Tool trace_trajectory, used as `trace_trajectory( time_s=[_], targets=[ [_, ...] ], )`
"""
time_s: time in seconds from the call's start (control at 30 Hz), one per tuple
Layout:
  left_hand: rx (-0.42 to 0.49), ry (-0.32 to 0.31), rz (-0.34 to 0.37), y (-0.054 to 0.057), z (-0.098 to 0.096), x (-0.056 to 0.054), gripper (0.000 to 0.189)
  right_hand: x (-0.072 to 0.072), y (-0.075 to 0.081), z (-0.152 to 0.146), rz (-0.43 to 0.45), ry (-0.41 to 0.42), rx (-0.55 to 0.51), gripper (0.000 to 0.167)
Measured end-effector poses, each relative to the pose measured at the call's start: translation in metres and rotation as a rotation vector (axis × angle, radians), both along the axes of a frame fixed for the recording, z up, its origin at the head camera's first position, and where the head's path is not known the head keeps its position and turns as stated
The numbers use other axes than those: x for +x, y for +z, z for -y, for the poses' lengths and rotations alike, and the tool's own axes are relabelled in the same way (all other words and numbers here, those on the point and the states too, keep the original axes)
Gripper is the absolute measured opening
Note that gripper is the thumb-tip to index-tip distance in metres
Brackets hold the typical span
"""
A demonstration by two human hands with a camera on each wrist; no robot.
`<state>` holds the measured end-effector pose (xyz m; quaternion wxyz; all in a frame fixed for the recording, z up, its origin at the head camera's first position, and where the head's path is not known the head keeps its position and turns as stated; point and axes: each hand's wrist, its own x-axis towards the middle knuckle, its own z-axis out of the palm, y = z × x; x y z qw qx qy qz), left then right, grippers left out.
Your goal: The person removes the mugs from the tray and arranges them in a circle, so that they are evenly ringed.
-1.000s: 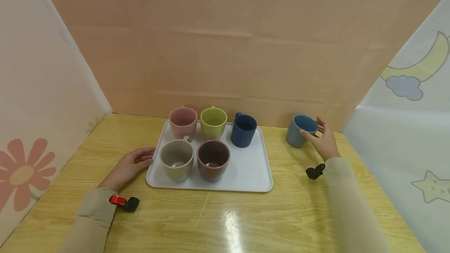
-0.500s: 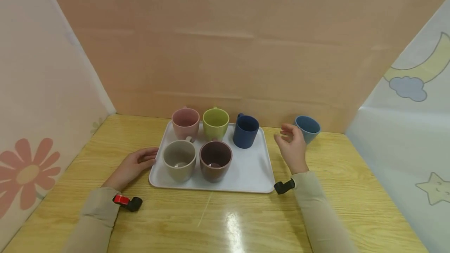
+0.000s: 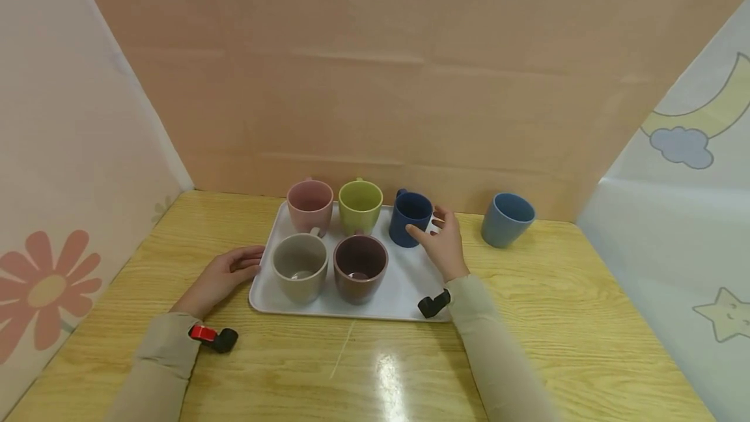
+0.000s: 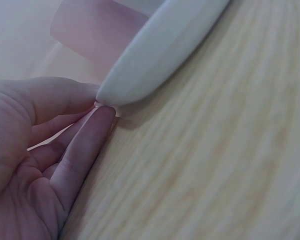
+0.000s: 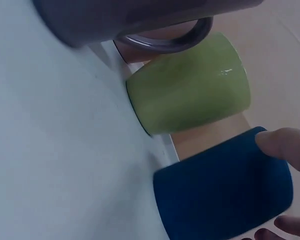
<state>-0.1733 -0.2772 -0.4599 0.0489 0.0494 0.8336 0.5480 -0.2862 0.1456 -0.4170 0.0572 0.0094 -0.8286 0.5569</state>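
A white tray (image 3: 410,279) holds several mugs on the table. My left hand (image 3: 219,279) is at its left edge; in the left wrist view thumb and fingertips meet at the tray's rim (image 4: 150,60), pinching it. At the tray's back right, my right hand (image 3: 442,243) is round the dark blue mug (image 3: 404,233), thumb on the near side and fingers on the far right. The right wrist view shows the thumb against the dark blue mug (image 5: 220,190) near its rim, the other fingers partly out of frame. The mug stands upright on the tray.
A pink mug (image 3: 310,217) and a green mug (image 3: 359,217) stand at the tray's back; beige (image 3: 299,285) and brown-purple (image 3: 359,285) mugs stand in front. A light blue mug (image 3: 504,230) is on the table to the right. A papered wall (image 3: 375,83) rises close behind.
My right hand has let go of the light blue mug on the table and moved left to the dark blue mug on the tray. The left hand has stayed at the tray.
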Motion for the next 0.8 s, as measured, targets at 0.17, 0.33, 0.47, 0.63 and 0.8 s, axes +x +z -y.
trace_trajectory(
  time_s=[0.17, 0.33, 0.47, 0.63, 0.8],
  targets=[
    [-0.006, 0.006, 0.000, 0.000, 0.000, 0.000, 0.056, -0.006, -0.008, 0.013, -0.025, -0.013, -0.012, 0.082],
    [-0.002, -0.002, 0.009, 0.002, -0.001, 0.000, 0.057, -0.012, -0.016, 0.019, -0.084, -0.036, 0.004, 0.082],
    [-0.005, -0.001, 0.009, 0.003, -0.001, 0.000, 0.057, -0.014, -0.018, 0.019, -0.090, -0.042, 0.009, 0.081],
    [-0.008, -0.002, 0.006, 0.002, -0.001, 0.000, 0.056, -0.015, -0.018, 0.018, -0.082, -0.042, 0.008, 0.080],
    [-0.008, -0.004, -0.004, 0.002, -0.001, 0.000, 0.056, -0.014, -0.018, 0.015, -0.104, -0.053, 0.037, 0.079]
  ],
)
